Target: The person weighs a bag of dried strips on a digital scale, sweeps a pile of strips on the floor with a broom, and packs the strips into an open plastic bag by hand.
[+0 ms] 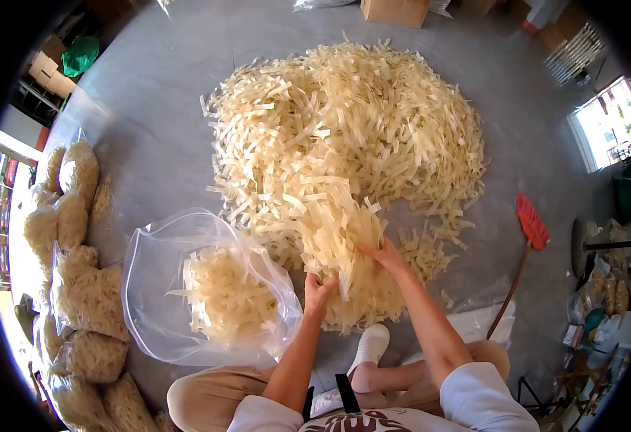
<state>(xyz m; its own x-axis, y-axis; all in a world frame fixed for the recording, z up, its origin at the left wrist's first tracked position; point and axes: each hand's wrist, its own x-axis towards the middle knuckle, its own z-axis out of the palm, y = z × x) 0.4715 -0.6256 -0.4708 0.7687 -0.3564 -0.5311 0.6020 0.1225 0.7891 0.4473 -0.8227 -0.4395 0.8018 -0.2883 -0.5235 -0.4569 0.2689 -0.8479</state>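
A large heap of pale yellow, flat dried strips lies on the grey floor before me. Between my hands is a bunch of strips, lifted at the near side of the heap. My left hand has its fingers curled on the bunch's lower left edge. On the right side, my right hand presses into the same bunch, its fingertips partly hidden among the strips. Left of my left hand, a clear plastic bag stands with its mouth wide, holding a clump of strips.
Filled clear bags are piled along the left. A red-headed broom lies at the right, its handle reaching toward a white sheet. Cardboard boxes stand at the far edge. My white shoe is close to the heap.
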